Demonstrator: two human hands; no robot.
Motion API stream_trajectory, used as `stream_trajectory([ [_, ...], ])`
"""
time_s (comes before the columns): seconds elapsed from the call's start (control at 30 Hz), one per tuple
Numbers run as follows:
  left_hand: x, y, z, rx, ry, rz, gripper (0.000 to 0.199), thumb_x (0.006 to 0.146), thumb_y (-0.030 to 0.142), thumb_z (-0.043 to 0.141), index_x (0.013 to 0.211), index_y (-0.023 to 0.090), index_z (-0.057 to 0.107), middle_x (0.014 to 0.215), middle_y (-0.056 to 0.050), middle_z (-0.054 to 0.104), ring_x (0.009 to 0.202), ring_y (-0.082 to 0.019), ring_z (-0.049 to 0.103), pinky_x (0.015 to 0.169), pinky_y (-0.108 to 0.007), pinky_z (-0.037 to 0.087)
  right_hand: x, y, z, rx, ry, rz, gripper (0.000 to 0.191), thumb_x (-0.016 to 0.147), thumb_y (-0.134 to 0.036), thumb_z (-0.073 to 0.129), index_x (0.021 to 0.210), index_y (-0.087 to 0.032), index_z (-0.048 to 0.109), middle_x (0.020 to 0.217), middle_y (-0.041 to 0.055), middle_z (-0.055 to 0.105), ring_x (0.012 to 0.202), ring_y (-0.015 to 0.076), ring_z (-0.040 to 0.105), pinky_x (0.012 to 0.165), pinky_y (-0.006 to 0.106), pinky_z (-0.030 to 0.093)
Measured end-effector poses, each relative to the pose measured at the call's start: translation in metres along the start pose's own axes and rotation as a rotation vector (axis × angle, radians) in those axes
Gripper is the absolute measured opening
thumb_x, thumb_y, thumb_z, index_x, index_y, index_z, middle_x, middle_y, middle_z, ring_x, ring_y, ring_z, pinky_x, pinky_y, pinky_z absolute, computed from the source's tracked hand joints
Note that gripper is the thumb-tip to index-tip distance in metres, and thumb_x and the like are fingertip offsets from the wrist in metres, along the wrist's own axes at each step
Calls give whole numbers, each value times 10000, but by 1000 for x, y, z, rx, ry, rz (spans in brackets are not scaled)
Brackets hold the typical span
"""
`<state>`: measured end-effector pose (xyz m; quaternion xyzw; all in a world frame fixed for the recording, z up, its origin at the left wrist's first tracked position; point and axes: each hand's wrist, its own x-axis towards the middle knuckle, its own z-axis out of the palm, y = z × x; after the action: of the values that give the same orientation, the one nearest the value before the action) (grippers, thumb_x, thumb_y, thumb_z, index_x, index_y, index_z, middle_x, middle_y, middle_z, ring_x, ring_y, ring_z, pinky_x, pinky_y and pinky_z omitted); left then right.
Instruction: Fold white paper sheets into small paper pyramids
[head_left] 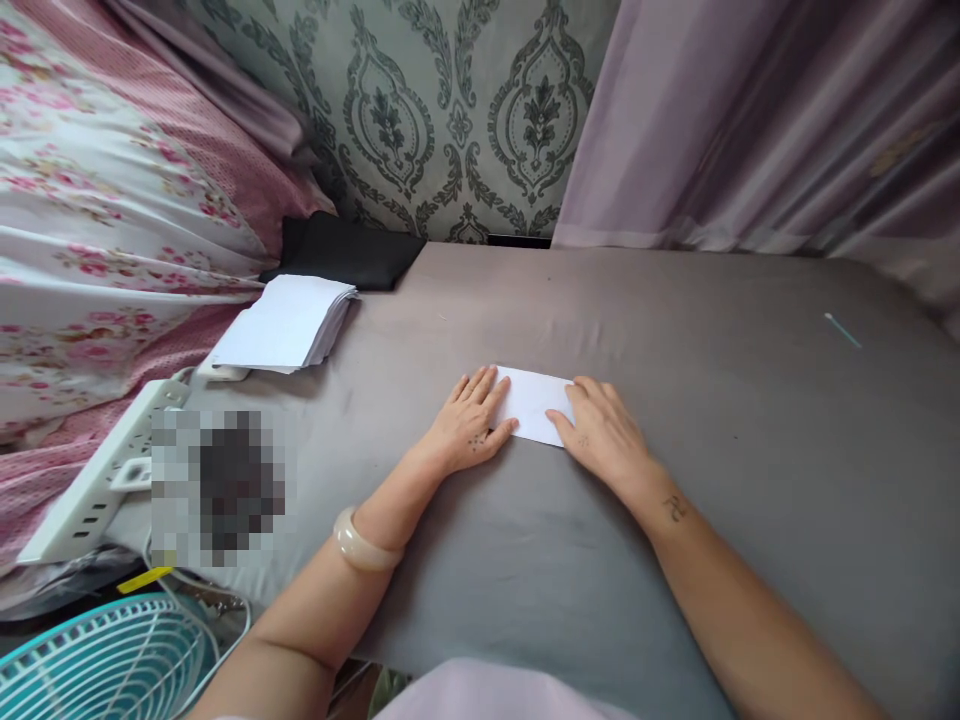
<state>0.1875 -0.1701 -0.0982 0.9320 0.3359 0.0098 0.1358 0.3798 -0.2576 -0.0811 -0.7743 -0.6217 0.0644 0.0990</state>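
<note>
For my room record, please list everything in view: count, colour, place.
Paper: 1, white, under both hands
Paper stack: 1, white, left of centre
Flat item: 1, black, behind the stack
Thin stick: 1, bluish, far right
Surface: 1, grey, beneath the paper
Power strip: 1, white, left
Plug: 1, white, at power strip
Fan: 1, turquoise and white, lower left
Blurred patch: 1, grey, beside power strip, content hidden
Floral cloth: 1, white and pink, left
Curtain: 1, purple, upper right
Wallpaper: 1, grey patterned, back
Bracelet: 1, cream, left arm
Garment: 1, pale pink, bottom
Left hand: 1, bare, on paper
Right hand: 1, bare, on paper
</note>
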Motion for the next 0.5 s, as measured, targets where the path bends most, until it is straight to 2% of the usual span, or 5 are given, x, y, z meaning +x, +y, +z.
stream_trajectory([
  [0.07, 0, -1, 0, -10, 18, 4, 682, 948, 533, 355, 1489, 125, 276, 1582, -179, 185, 1476, -292, 135, 1196, -493, 134, 9, 22, -3, 137, 5, 64, 322, 869, -292, 550, 1109, -99, 646, 1165, 171, 638, 1070, 296, 577, 924, 404, 454],
  [0.13, 0, 0, 0, -22, 43, 26, 644, 951, 502, 376, 1476, 136, 308, 1579, -182, 196, 1475, -309, 136, 1185, -531, 142, 17, 42, -5, 316, 2, 207, 295, 846, -222, 535, 1102, -127, 646, 1062, 128, 679, 927, 222, 631, 860, 348, 480],
  [0.23, 1, 2, 1, -31, 93, 137, 476, 970, 347, 376, 1419, 194, 413, 1567, -136, 266, 1471, -304, 164, 1175, -568, 147, 24, 59, -7, 499, -36, 301, 249, 844, -197, 486, 999, -168, 678, 919, 72, 715, 799, 167, 646, 746, 286, 485],
  [0.37, 4, 3, 5, -101, 117, 320, 414, 965, 198, 331, 1346, 170, 491, 1488, -130, 421, 1418, -245, 328, 1170, -492, 261, 25, 55, -4, 481, -6, 281, 181, 821, -246, 525, 873, -187, 688, 865, 57, 716, 786, 170, 636, 717, 284, 459],
  [0.5, 8, 7, 7, -140, 157, 329, 369, 968, 258, 383, 1274, 122, 540, 1429, -163, 482, 1361, -243, 417, 1135, -418, 354, 23, 46, 2, 383, 14, 252, 182, 810, -340, 575, 867, -204, 681, 917, 64, 692, 812, 190, 617, 738, 314, 439],
])
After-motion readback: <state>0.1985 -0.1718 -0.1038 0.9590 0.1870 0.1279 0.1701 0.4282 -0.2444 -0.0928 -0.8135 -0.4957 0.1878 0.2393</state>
